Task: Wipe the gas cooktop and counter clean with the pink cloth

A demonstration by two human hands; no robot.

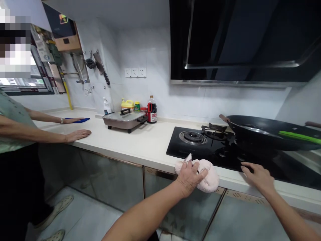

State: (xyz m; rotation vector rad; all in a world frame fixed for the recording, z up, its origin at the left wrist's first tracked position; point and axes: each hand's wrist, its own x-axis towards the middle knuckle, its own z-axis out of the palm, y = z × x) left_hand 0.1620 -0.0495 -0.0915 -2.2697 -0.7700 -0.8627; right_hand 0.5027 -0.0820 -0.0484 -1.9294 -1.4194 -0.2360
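My left hand [191,178] is closed on a fluffy pale pink cloth [208,179]. The cloth hangs over the counter's front edge, just in front of the black gas stove [173,146]. My right hand [259,178] is at the stove's front edge farther right, thumb and forefinger apart, with nothing visible in it. Behind that hand a large black wok [260,139] sits on the right side of the stove. A bright green utensil handle [298,134] lies across the wok. The left burner [193,137] is uncovered, and a black pot support [217,131] stands behind it.
Farther left on the counter [120,142] stands an electric pan [125,117] with a glass lid. Behind it are a soy sauce bottle [151,110] and several cleaning containers. Another person at far left presses a blue cloth [81,120] on the counter. A range hood [238,43] overhangs the stove.
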